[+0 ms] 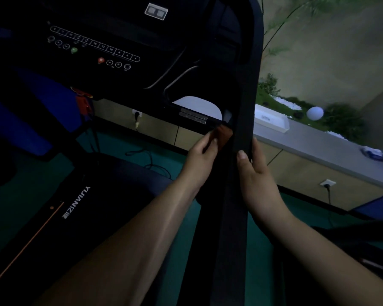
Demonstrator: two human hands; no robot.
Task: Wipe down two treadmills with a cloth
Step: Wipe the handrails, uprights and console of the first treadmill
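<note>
Cloth point(223, 134) on the treadmill's right upright, pinched in the left hand point(202, 151).

Orange-brown cloth sits pressed against the inner face of the dark upright post point(244, 107), just below the console point(93, 49); left fingers are closed on it. Right hand point(255, 173) is wrapped around the post's outer edge, steadying it. Best done, I judge, by keeping the cloth flat and running long strokes down the post.

Two bare forearms — left grip point(200, 154), right grip point(255, 173) (no sleeves, rings or watch).
</note>
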